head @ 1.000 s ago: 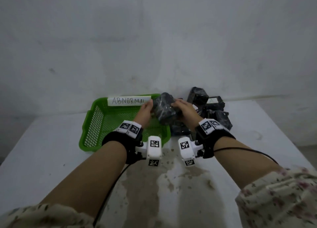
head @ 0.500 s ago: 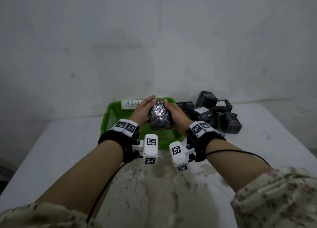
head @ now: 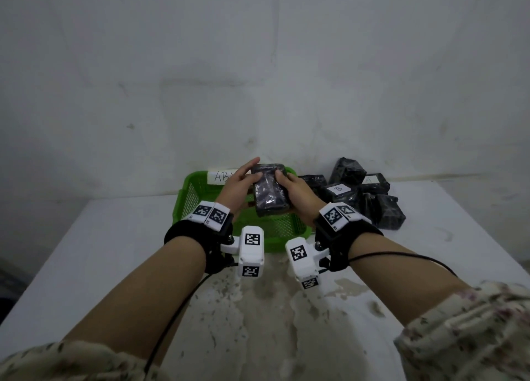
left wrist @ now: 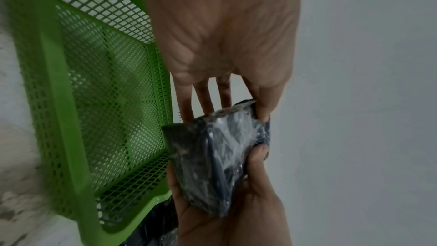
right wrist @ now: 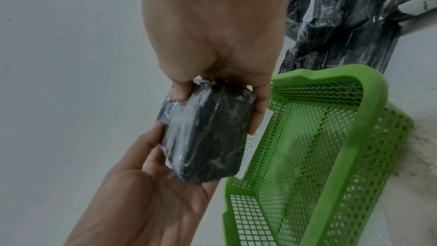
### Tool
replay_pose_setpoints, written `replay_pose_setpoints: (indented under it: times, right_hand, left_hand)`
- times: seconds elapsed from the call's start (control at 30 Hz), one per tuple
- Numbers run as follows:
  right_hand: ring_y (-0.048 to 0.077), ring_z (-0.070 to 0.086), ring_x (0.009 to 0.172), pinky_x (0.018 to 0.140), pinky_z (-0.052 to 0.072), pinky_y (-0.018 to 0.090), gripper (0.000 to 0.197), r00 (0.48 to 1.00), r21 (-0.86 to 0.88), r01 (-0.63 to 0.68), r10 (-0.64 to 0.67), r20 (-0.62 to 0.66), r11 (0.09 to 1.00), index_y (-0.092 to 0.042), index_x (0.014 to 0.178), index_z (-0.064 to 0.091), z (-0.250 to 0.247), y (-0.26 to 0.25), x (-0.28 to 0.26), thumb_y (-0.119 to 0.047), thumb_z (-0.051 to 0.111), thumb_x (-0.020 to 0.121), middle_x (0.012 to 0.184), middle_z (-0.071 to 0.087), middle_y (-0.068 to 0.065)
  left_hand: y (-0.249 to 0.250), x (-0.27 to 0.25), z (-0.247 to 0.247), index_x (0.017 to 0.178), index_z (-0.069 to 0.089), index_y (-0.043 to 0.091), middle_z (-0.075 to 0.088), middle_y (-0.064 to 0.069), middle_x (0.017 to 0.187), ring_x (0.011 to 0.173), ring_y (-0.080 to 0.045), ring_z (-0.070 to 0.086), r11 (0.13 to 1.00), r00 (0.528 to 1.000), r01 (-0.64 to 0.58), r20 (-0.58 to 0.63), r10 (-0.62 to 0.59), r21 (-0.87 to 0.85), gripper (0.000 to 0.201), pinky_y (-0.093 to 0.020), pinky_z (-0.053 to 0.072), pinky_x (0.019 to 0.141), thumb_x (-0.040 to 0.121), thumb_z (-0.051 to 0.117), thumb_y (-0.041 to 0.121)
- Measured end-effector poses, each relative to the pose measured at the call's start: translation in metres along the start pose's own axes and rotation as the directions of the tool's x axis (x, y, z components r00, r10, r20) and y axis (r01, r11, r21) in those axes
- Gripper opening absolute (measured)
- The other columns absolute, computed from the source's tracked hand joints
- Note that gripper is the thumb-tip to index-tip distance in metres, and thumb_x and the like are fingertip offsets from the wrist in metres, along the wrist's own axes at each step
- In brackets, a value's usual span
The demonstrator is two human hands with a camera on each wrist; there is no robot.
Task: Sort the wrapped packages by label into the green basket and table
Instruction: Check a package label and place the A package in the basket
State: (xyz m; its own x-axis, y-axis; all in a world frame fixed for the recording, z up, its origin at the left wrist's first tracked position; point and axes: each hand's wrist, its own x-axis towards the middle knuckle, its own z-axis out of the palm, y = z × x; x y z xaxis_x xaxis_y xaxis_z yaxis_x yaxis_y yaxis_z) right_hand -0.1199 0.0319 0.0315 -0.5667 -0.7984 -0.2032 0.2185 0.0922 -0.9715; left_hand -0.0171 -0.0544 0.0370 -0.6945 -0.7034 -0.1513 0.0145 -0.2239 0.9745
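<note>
Wrapped package (head: 269, 191) held in air above green basket (head: 200, 185), long axis running away from the body. Left hand (head: 239, 184) and right hand (head: 298, 192) clamp opposite long sides, equally near. No label visible on upward face; basket directly below.

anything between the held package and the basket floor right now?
Nothing. Under the package, gripped by the left hand and right hand, the green basket mesh shows bare in both wrist views.
</note>
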Motion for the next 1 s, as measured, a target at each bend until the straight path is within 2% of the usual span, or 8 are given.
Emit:
replay_pose_setpoints:
  times: [0.07, 0.13, 0.3, 0.5, 0.7, 0.83, 0.9, 1.0]
  right_hand:
    - [0.037, 0.059, 0.114, 0.097, 0.047, 0.054, 0.044, 0.999, 0.051, -0.038, 0.037, 0.029, 0.998, -0.004, 0.131, 0.05, 0.001, 0.001, -0.002, -0.032, 0.05, 0.097, 0.127, 0.06, 0.02]
    - [0.036, 0.06, 0.113, 0.092, 0.05, 0.053, 0.043, 0.994, 0.086, -0.074, 0.067, 0.085, 0.994, -0.008, 0.131, 0.051, 0.002, 0.002, -0.005, -0.032, 0.055, 0.095, 0.126, 0.061, 0.017]
    - [0.033, 0.062, 0.101, 0.076, 0.055, 0.04, 0.043, 0.994, 0.056, -0.036, 0.03, 0.101, 0.998, -0.007, 0.132, 0.048, 0.0, 0.002, -0.007, -0.021, 0.058, 0.093, 0.127, 0.06, 0.019]
    - [0.034, 0.062, 0.108, 0.09, 0.051, 0.05, 0.046, 0.982, 0.043, -0.07, 0.062, 0.179, 0.997, -0.01, 0.133, 0.048, 0.0, 0.003, -0.01, -0.019, 0.062, 0.09, 0.125, 0.062, 0.015]
    - [0.036, 0.061, 0.11, 0.095, 0.05, 0.048, 0.055, 0.978, -0.005, 0.015, -0.013, 0.206, 1.0, -0.005, 0.13, 0.048, -0.002, 0.002, -0.011, -0.002, 0.071, 0.079, 0.126, 0.061, 0.019]
    - [0.035, 0.061, 0.111, 0.095, 0.05, 0.048, 0.051, 0.979, -0.046, 0.06, -0.049, 0.196, 0.997, -0.008, 0.125, 0.048, 0.001, 0.003, -0.014, -0.002, 0.071, 0.08, 0.125, 0.06, 0.018]
    - [0.032, 0.061, 0.113, 0.095, 0.051, 0.047, 0.061, 0.976, -0.051, 0.077, -0.065, 0.208, 0.996, -0.008, 0.13, 0.043, 0.002, 0.004, -0.016, -0.001, 0.074, 0.077, 0.129, 0.058, 0.017]
    - [0.027, 0.053, 0.123, 0.096, 0.051, 0.04, 0.082, 0.969, -0.084, 0.15, -0.13, 0.212, 0.985, -0.016, 0.142, 0.028, 0.0, 0.008, -0.017, 0.001, 0.074, 0.077, 0.137, 0.049, 0.01]
  left_hand:
    - [0.002, 0.0, -0.001, 0.131, 0.054, 0.025, 0.063, 0.0, 0.104, 0.085, -0.013, 0.062, 0.999, 0.999, -0.037, -0.021, 0.037, 0.012, 0.041, -0.026, 0.056, 0.061, 0.093, 0.052, 0.01]
    - [0.003, -0.002, -0.004, 0.13, 0.054, 0.024, 0.063, 0.003, 0.1, 0.083, -0.012, 0.063, 0.998, 0.998, -0.059, -0.029, 0.059, 0.009, 0.04, -0.024, 0.057, 0.06, 0.093, 0.053, 0.009]
    - [0.004, -0.009, -0.006, 0.126, 0.055, 0.032, 0.058, -0.003, 0.117, 0.105, -0.025, 0.057, 0.998, 0.999, 0.012, 0.034, -0.01, -0.065, 0.038, -0.046, 0.05, 0.093, 0.094, 0.051, 0.013]
    - [0.005, -0.014, -0.01, 0.135, 0.05, 0.024, 0.062, -0.004, 0.109, 0.089, -0.019, 0.063, 0.998, 0.999, -0.042, 0.014, 0.042, -0.052, 0.05, -0.032, 0.059, 0.069, 0.091, 0.048, -0.001]
    - [0.006, -0.019, -0.012, 0.136, 0.046, 0.025, 0.061, -0.009, 0.115, 0.099, -0.026, 0.061, 0.996, 0.999, -0.023, 0.047, 0.027, -0.082, 0.052, -0.043, 0.052, 0.086, 0.09, 0.054, 0.002]
    - [0.005, -0.019, -0.009, 0.136, 0.043, 0.022, 0.061, -0.012, 0.108, 0.088, -0.022, 0.064, 0.997, 0.998, -0.064, -0.006, 0.064, -0.036, 0.054, -0.038, 0.055, 0.077, 0.089, 0.054, -0.003]
    - [0.002, -0.018, -0.008, 0.13, 0.042, 0.021, 0.058, -0.019, 0.113, 0.09, -0.026, 0.062, 0.997, 0.995, -0.067, -0.07, 0.065, -0.029, 0.049, -0.041, 0.055, 0.08, 0.088, 0.058, -0.001]
    - [-0.004, -0.013, -0.011, 0.103, 0.045, 0.026, 0.05, -0.021, 0.112, 0.098, -0.032, 0.056, 0.967, 0.973, -0.073, -0.194, 0.122, 0.243, 0.033, -0.05, 0.052, 0.089, 0.085, 0.063, 0.004]
